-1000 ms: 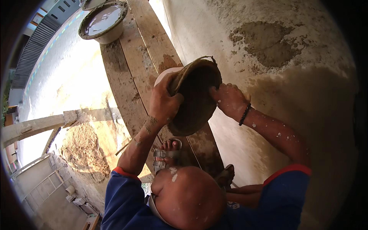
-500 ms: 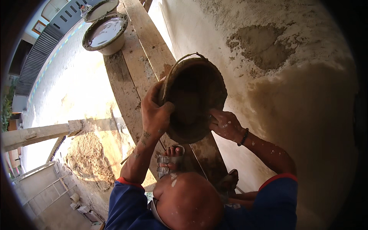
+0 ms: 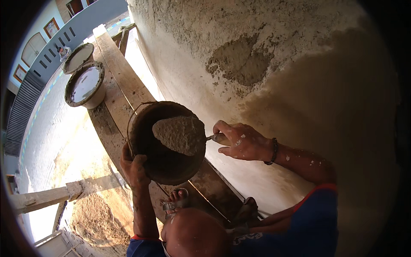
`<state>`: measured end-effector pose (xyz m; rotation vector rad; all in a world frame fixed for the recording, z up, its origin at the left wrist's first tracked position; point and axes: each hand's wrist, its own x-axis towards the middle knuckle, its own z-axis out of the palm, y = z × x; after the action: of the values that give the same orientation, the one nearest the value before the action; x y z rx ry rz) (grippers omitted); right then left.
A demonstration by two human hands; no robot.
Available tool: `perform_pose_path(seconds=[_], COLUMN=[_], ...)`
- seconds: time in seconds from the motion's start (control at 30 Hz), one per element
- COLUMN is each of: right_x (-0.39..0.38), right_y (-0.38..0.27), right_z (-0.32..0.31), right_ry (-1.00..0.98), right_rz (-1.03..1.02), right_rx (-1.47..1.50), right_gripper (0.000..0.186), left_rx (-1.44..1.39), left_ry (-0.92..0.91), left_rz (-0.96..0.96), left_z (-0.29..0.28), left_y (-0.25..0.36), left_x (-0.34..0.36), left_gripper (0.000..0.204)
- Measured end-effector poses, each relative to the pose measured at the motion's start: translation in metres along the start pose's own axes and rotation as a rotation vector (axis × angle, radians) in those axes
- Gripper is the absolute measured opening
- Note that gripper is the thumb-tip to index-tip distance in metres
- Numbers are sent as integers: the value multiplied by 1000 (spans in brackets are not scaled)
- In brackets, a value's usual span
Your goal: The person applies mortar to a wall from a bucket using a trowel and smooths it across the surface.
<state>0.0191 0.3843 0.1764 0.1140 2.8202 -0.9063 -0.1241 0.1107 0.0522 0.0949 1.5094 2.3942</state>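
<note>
My left hand [image 3: 135, 167] grips the near-left rim of a dark, mortar-crusted bucket [image 3: 165, 174], thumb over the edge, and tilts its mouth toward me. The bucket's thin handle [image 3: 131, 124] stands against its left side. In my right hand [image 3: 245, 141], fingers closed, is the handle of a trowel [image 3: 221, 138]. The trowel's blade lies over the bucket's mouth under a heap of wet grey mortar [image 3: 182, 133], which hides most of it. The depth of the bucket is in shadow, so I cannot tell how much is inside.
Beneath the bucket run wooden scaffold planks [image 3: 115, 81], where my sandalled foot [image 3: 175, 200] stands. Two tubs, one with liquid [image 3: 84, 83] and another behind it [image 3: 79, 58], sit farther along. A plastered wall [image 3: 180, 60] rises at right; a timber beam [image 3: 47, 198] crosses at left.
My right hand has drawn back rightward from the bucket's rim, and the trowel with mortar now shows over the mouth. The bucket has shifted left and lower in view; the view itself has turned.
</note>
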Motion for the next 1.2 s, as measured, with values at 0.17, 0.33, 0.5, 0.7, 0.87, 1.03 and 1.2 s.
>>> perform_pose_path(seconds=[0.17,0.33,0.5,0.7,0.87,1.03,1.2], right_x=[-26,-50,-68,-87,-50,22,71], right_y=[-51,-38,35,-1,12,-14,-19], right_z=[-75,-105,-193,-228,-90,1,51], right_ry=[-19,41,768,796,185,-98,150], right_rz=[-109,-93,614,559,443,-10,-87], right_rx=[-19,214,-148,-209,151,-758,-1101], right_gripper=[35,43,52,51,48,39,14], left_rx=[91,177,210,235,209,413,615], left_ry=[7,59,59,71,-1,-66,-92], left_rz=[-6,24,4,6,13,34,75], left_z=[-11,-23,-28,-21,-7,17,50], left_y=[6,4,-2,11,1,25,50], left_x=[-7,-9,-6,-13,-7,-1,-2], left_gripper=[59,59,59,59,61,59,60])
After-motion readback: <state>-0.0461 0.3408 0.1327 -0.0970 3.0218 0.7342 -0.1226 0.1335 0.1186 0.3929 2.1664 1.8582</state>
